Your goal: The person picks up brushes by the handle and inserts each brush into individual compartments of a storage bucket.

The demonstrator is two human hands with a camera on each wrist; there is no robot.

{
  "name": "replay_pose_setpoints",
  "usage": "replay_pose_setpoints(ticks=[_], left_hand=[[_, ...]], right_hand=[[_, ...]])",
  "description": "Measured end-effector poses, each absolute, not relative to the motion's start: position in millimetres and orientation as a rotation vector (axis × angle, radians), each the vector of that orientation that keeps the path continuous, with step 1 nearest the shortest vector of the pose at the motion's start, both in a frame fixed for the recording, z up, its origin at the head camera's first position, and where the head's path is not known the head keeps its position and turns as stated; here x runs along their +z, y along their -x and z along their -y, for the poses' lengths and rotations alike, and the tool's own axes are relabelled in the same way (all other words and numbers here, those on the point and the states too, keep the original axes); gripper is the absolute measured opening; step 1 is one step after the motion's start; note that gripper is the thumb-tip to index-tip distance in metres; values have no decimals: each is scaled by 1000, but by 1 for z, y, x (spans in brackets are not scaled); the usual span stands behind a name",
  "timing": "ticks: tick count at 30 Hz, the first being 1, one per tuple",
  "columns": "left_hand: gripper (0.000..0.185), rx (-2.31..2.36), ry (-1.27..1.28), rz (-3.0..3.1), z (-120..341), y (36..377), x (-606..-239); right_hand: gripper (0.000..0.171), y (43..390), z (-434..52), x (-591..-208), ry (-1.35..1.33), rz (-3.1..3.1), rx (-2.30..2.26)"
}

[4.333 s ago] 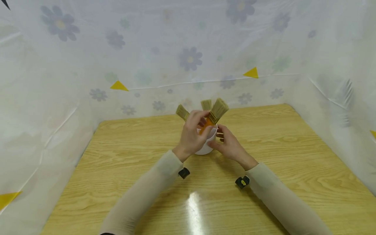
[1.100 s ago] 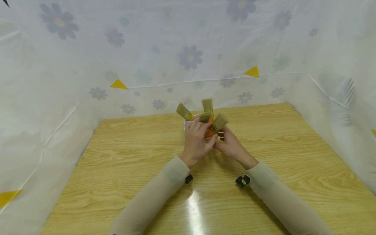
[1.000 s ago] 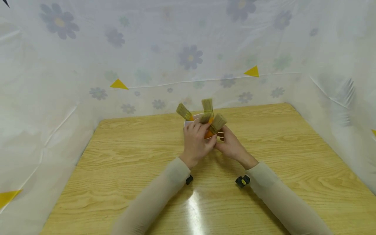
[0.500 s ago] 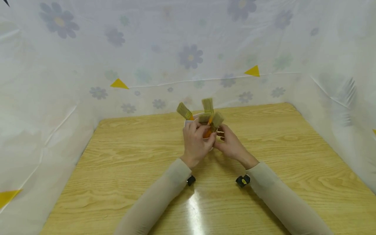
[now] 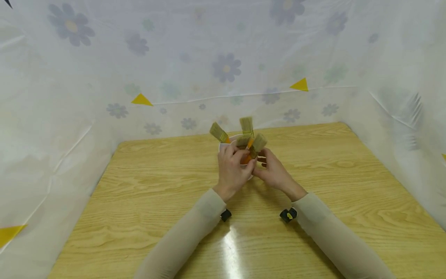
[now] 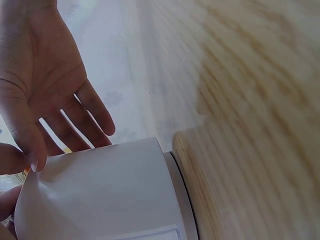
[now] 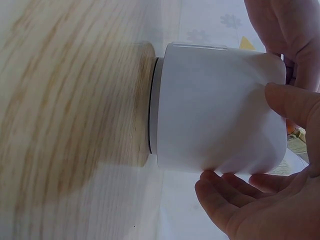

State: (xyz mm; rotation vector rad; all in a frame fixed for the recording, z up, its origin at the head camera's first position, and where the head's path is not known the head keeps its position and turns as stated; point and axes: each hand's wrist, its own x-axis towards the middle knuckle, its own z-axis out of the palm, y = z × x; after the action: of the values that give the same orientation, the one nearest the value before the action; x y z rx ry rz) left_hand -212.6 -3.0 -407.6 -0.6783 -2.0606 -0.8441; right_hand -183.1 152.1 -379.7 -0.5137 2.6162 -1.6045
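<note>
Left hand pinches the orange handle of a paintbrush over the white cup, fingers curled round it. Right hand steadies the cup, thumb on its wall, the other fingers loosely curved beside it. Three more brushes lean beyond the fingertips. Risk: the crowded, top-heavy cup may tip on the table should the handle snag its neighbours.

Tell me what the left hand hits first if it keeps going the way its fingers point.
Probably the brush at its fingertips, leaning in the white cup. The left hand is already at the rim; depth is unclear.
</note>
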Motion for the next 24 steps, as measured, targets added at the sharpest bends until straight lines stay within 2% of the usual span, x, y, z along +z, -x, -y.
replay_pose_setpoints(ticks=[9,24], left_hand=[[15,-878,721,2016,7,210,-409],[15,-865,773,2011,18,203,-410]], right_hand=[[70,197,-160,-402,527,-2630,-1615],[72,198,-160,-404,492,-2630,-1626]])
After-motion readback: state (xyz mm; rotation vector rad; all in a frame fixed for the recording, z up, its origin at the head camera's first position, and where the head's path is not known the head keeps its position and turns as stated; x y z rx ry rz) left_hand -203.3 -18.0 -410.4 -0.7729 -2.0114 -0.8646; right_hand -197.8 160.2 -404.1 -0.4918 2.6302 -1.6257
